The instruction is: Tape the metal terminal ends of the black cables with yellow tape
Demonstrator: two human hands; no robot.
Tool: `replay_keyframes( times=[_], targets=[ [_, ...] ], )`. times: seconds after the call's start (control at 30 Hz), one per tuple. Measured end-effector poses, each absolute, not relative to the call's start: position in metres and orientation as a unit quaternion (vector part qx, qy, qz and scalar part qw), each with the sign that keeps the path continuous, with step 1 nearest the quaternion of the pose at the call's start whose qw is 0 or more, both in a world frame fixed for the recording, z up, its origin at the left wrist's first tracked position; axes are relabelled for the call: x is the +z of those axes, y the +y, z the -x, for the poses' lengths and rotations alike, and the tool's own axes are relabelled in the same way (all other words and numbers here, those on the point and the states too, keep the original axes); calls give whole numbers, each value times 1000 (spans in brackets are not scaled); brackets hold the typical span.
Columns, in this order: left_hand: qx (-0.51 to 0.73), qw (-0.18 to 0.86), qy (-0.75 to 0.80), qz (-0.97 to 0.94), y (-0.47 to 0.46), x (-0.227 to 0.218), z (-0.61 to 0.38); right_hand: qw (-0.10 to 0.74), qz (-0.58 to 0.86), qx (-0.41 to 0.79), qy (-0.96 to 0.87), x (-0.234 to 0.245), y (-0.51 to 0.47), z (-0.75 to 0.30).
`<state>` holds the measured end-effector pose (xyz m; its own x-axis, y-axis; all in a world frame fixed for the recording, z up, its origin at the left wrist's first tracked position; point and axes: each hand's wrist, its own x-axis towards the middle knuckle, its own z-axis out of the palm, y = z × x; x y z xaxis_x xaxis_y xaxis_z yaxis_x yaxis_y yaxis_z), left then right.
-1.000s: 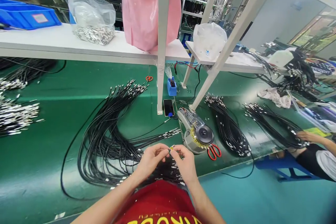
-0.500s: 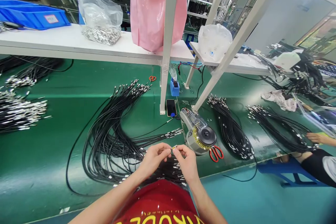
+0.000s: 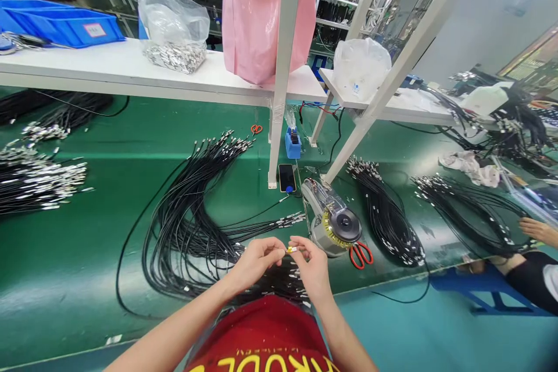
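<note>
Between the fingertips of both hands is a small cable end (image 3: 292, 249) with a yellow and white piece on it. My left hand (image 3: 261, 257) pinches it from the left, thumb against fingers. From the right, my right hand (image 3: 311, 264) grips it, thumb below and index finger curved above. Beneath and behind the hands lies a bundle of black cables (image 3: 183, 232) with silvery metal ends, some covered by my hands. To the right of my right hand stands a round tape dispenser (image 3: 335, 226) with a yellow ring and black disc.
Red-handled scissors (image 3: 361, 256) lie beside the dispenser. A phone (image 3: 286, 178) and a blue holder (image 3: 293, 144) are behind it. More cable bundles (image 3: 387, 215) lie to the right, where a co-worker's hand (image 3: 538, 231) rests. White posts (image 3: 281, 70) rise from the green table (image 3: 70, 267).
The view has shifted slightly. My right index finger is lifted a little, and the yellow and white piece between my fingertips shows more clearly. Both hands stay in nearly the same place.
</note>
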<state>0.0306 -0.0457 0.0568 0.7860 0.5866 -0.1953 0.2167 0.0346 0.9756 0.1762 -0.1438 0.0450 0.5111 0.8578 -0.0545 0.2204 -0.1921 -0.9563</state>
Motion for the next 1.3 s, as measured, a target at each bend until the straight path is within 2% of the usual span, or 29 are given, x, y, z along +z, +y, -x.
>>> replay_keyframes(
  times=[0.17, 0.37, 0.5, 0.57, 0.67, 0.73, 0.8, 0.87, 1.03, 1.13, 1.3],
  targets=[
    [152, 624, 298, -706, -50, 57, -32, 497, 706, 328, -384, 49, -152, -180],
    [167, 673, 284, -662, -52, 54, -41, 470, 723, 289, -416, 61, -154, -179],
    [256, 668, 245, -654, -54, 45, -48, 481, 722, 290, -405, 61, -156, -175],
    [319, 603, 215, -699, -55, 38, -48, 498, 721, 293, -383, 57, -156, -173],
    [392, 437, 144, -797, -53, 24, -42, 529, 710, 312, -343, 48, -156, -169],
    [404, 336, 89, -846, -51, 16, -35, 548, 698, 333, -319, 42, -155, -169],
    [382, 289, 53, -876, -50, 12, -27, 562, 688, 349, -299, 39, -154, -169],
    [348, 308, 73, -883, -49, 13, -19, 571, 683, 356, -284, 39, -153, -170],
    [202, 440, 229, -844, -45, 24, -8, 570, 682, 360, -283, 43, -153, -173],
    [136, 514, 229, -815, -43, 30, -12, 566, 682, 356, -296, 47, -156, -174],
    [98, 628, 194, -747, -43, 43, -22, 525, 695, 332, -362, 59, -163, -175]
  ],
)
